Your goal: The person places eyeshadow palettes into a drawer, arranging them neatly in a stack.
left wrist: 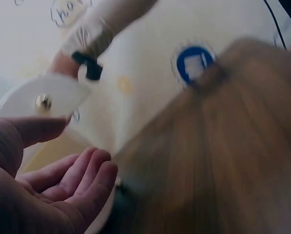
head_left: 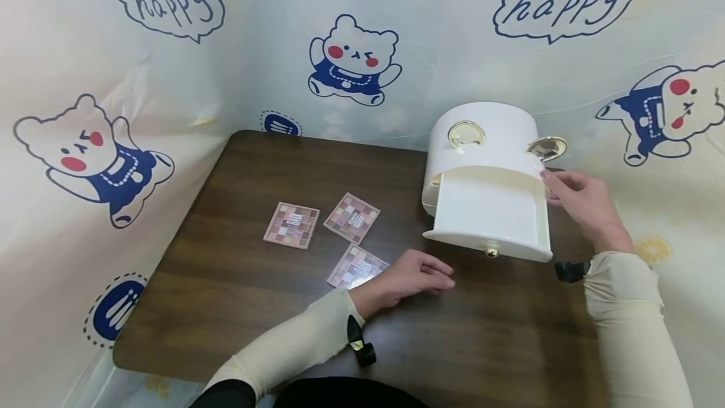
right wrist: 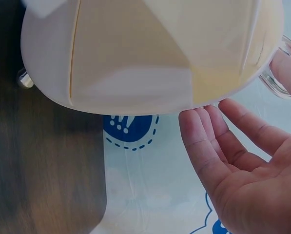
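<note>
A rounded white storage box stands at the back right of the table, its drawer pulled out toward me. No contents show in the drawer, and a gold knob sits on its front. My right hand is at the box's right side; in the right wrist view its fingertips touch the white wall. My left hand hovers in front of the drawer with loosely bent fingers and holds nothing. Just left of it lies a pink eyeshadow palette, partly covered by the hand.
Two more palettes lie flat farther left on the brown wooden table. Gold-rimmed round ears stick out from the top of the box. A patterned curtain hangs behind the table.
</note>
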`<action>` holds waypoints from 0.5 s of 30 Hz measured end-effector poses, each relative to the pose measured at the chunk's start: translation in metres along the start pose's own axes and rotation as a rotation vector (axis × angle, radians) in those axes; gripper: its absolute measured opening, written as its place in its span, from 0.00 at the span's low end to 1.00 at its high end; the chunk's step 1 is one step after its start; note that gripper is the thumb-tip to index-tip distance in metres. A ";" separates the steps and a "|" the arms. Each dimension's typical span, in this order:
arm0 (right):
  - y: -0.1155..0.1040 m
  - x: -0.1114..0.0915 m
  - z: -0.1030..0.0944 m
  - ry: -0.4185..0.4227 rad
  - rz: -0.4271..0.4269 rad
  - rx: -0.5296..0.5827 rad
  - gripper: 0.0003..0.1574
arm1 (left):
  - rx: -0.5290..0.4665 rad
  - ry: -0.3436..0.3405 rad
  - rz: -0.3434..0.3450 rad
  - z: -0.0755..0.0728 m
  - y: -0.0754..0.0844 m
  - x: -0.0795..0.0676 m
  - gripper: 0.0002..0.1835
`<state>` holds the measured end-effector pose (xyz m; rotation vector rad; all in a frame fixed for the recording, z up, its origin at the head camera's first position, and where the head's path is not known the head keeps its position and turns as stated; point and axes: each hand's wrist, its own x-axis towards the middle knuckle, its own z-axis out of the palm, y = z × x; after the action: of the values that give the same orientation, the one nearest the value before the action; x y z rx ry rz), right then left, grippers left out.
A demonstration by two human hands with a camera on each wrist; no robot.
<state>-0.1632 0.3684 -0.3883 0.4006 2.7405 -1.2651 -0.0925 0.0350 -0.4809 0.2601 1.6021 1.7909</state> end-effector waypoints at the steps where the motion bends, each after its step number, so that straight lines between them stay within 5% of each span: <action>1: 0.000 -0.001 -0.001 -0.005 0.012 -0.002 0.56 | 0.074 -0.008 0.004 -0.008 0.000 -0.002 0.13; 15: 0.001 0.000 -0.001 -0.003 0.032 -0.006 0.59 | 1.002 -0.044 0.281 -0.107 0.010 -0.025 0.35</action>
<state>-0.1630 0.3693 -0.3883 0.4403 2.7233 -1.2482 -0.1401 -0.0643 -0.4873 1.0027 2.3984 0.9883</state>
